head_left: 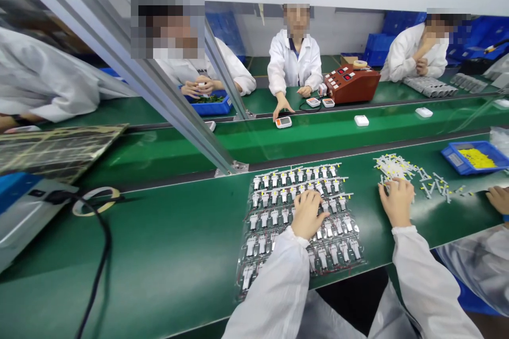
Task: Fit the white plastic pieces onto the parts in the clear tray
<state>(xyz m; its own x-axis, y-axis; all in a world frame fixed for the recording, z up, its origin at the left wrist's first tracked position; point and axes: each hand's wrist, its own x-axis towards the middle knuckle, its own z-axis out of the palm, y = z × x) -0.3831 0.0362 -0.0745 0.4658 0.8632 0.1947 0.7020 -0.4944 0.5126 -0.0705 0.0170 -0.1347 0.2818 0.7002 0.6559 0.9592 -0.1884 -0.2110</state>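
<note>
My left hand [308, 214] rests over a clear plastic tray [243, 254] filled with rows of small white parts [274, 217]. Its fingers bend down onto the middle rows, with the thumb standing apart to the right; what lies under the fingertips is hidden. Thin white sticks with yellow bits [318, 183] lie across the upper rows of parts. To the right, my right hand [397, 202] reaches to the near edge of a loose pile of white sticks with yellow tips [393, 165]. Its fingers are spread, and nothing shows held in them.
A blue bin of yellow pieces [477, 158] stands at right, near a neighbour's hand [499, 200]. Beyond the bench runs a green conveyor [246, 145] carrying white devices [361, 120]. A metal post [159, 85] slants at left, near a tape roll [95, 202] and black cable [104, 254]. Co-workers sit opposite.
</note>
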